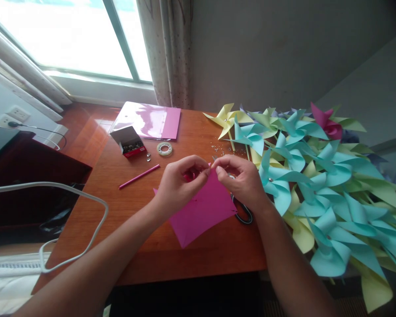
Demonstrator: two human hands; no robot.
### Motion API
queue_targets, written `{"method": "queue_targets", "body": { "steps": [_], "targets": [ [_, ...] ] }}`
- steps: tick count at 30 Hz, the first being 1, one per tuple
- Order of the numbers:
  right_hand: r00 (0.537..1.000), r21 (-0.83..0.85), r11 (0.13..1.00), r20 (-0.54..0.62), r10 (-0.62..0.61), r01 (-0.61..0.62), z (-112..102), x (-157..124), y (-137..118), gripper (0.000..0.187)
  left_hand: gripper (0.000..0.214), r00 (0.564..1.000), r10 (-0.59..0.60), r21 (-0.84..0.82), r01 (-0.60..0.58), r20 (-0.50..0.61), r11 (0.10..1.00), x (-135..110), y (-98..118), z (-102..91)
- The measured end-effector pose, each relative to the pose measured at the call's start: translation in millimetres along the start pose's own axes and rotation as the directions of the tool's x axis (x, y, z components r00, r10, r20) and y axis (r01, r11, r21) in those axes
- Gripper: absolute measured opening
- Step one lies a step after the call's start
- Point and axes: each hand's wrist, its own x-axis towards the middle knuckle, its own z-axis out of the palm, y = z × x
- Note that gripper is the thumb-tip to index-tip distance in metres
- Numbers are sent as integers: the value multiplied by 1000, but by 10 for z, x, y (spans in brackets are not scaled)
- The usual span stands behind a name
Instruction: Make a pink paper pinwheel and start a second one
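My left hand (pixel 182 181) and my right hand (pixel 239 178) meet above the far corner of a pink paper sheet (pixel 203 211). Both have thumb and forefinger pinched together, fingertips almost touching. What they pinch is too small to make out. A bit of shiny red shows inside the curl of my left fingers. The square paper lies on the table turned cornerwise, with a near corner pointing at me and a small dark mark at its right corner. Scissors (pixel 243 213) with black handles lie partly hidden under my right hand and the paper.
Left of my hands are a pink stick (pixel 139 177), a tape roll (pixel 164 149) and an open red box (pixel 132 147) of small metal pieces. A plastic-wrapped pink paper pack (pixel 148 121) lies behind. Many paper pinwheels (pixel 328 237) crowd the right side. Loose tiny bits (pixel 222 152) lie beyond my hands.
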Motion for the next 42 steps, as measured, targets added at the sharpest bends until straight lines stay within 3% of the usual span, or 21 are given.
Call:
{"method": "queue_targets", "body": {
  "steps": [5, 16, 26, 42],
  "targets": [
    [1000, 50, 999, 18, 0, -1, -10, -7, -1, 6, 13, 1000, -8, -28, 8, -6, 1000, 2, -14, -3],
    [995, -106, 990, 26, -93, 95, 4, 1, -14, 5, 5, 999, 43, 44, -43, 15, 998, -7, -33, -11],
    [999, -60, 997, 18, -51, 52, 1, 1, 27, 5, 7, 999, 39, 40, -39, 18, 998, -3, -42, -14],
    [992, -155, 980, 11, -128, 128, 7, -1, -2, 5, 8, 999, 38, 37, -38, 3, 999, 0, -26, -18]
  ]
}}
